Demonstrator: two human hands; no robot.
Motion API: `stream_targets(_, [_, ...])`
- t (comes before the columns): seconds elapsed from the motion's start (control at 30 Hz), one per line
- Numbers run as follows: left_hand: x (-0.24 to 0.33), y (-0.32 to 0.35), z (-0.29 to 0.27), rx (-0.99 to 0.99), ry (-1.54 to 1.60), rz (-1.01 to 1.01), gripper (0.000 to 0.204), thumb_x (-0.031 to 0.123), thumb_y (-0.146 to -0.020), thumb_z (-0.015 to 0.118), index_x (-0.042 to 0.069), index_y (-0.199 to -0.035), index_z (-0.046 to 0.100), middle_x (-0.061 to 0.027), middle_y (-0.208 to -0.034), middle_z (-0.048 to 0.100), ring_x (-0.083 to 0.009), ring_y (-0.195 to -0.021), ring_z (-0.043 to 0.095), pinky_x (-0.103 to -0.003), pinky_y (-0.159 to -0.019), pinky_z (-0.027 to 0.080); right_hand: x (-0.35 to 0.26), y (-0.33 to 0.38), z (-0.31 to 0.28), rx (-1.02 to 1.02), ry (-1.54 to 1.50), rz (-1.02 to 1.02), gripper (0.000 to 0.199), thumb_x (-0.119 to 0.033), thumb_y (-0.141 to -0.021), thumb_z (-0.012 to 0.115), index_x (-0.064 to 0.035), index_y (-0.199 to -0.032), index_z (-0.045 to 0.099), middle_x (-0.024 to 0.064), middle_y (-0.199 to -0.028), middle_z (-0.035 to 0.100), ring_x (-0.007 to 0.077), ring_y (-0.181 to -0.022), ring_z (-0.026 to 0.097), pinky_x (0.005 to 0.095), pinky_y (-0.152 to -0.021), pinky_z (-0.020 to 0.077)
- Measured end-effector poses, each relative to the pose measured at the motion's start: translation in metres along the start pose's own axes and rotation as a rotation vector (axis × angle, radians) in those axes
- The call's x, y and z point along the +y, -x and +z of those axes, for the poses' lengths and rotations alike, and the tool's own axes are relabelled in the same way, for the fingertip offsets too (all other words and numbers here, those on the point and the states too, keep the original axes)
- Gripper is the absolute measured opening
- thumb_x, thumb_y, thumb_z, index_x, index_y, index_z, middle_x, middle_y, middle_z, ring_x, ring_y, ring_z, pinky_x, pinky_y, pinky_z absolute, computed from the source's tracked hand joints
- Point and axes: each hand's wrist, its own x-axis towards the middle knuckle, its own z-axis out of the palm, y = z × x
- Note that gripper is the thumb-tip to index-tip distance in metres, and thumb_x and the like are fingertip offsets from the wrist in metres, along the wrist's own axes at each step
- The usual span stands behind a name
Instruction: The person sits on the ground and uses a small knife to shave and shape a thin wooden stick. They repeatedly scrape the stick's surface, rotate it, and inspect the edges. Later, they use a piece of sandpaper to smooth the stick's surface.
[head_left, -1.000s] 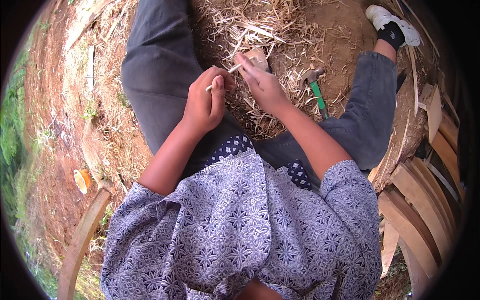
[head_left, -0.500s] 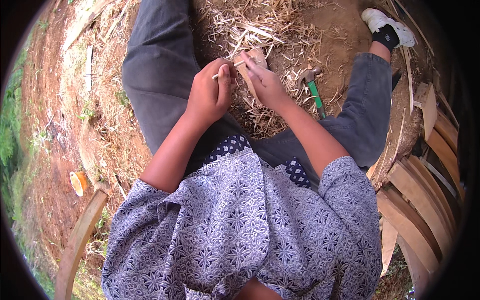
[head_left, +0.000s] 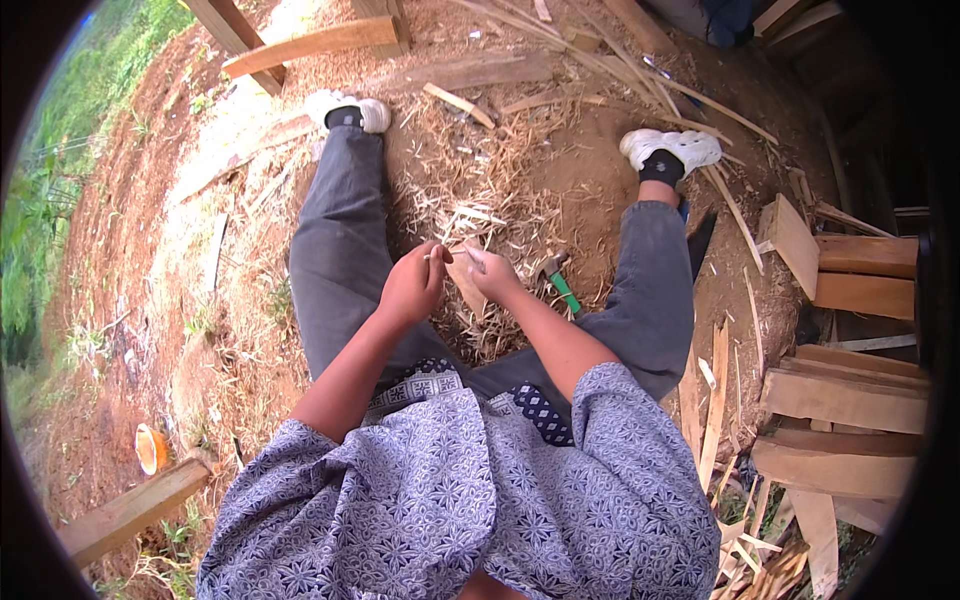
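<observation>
Between my spread legs, both hands meet above the ground. My left hand is closed around a thin pale wooden stick, whose short end shows beside the thumb. My right hand meets it from the other side, fingers drawn together near the stick's far end. A pale greyish patch shows at its fingertips, too blurred to name. Under the hands a flat piece of wood lies tilted among wood shavings. A claw hammer with a green handle rests just right of my right hand.
Curved wooden pieces are stacked at the right. Long thin strips lie beside my right leg. A wooden beam and an orange bowl-like object are at the lower left. Posts with a crosspiece stand at the far left.
The view has shifted so that both shoes and more far ground show. My right hand's fingers, stretched out before, now look drawn in toward the stick. My left hand keeps hold of it.
</observation>
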Motion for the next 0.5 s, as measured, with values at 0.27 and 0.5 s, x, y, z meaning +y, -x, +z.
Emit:
stream_targets(0.27, [0.012,0.013,-0.002,0.029,-0.250,0.225,0.033,0.023,-0.106,0.042,0.003,-0.112,0.068,-0.0213,-0.107,0.068,-0.0418,-0.100,0.065,-0.048,-0.089,0.051,-0.017,-0.024,0.008,0.085,0.212,-0.163,0.036,-0.013,-0.096,0.052,-0.0090,-0.129,0.066,0.0208,-0.118,0.069,0.0372,-0.108,0.067,0.0424,-0.092,0.0535])
stream_targets(0.5, [0.008,0.029,-0.005,0.014,-0.178,0.160,0.032,0.023,-0.106,0.043,0.004,-0.112,0.067,-0.0207,-0.109,0.068,-0.0409,-0.100,0.065,-0.048,-0.088,0.051,-0.015,-0.009,0.013,0.037,0.100,-0.147,0.046,-0.011,-0.099,0.048,-0.0085,-0.144,0.055,0.0191,-0.141,0.059,0.0349,-0.131,0.056,0.0392,-0.108,0.0451])
